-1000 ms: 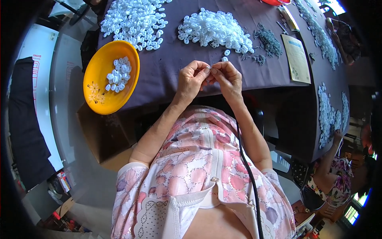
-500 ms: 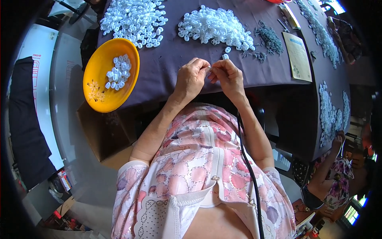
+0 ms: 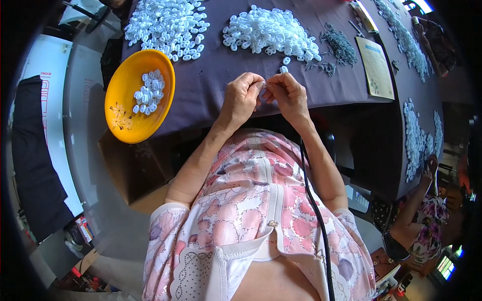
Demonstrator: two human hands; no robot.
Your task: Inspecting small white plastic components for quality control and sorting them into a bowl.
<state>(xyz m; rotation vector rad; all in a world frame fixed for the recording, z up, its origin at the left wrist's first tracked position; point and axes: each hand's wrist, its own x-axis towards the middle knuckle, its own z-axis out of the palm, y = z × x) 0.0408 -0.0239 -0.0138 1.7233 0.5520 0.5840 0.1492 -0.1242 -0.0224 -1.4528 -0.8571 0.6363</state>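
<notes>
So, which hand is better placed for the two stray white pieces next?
Probably the right hand: it lies just below the stray white pieces in the picture, while the left hand is farther away.

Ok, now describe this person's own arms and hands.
The left hand and right hand are bare, without gloves. No watch or bracelet shows on the wrists. The short sleeves are white and pink with purple patches, ending near the elbows. A black cable runs beside the right forearm.
</notes>
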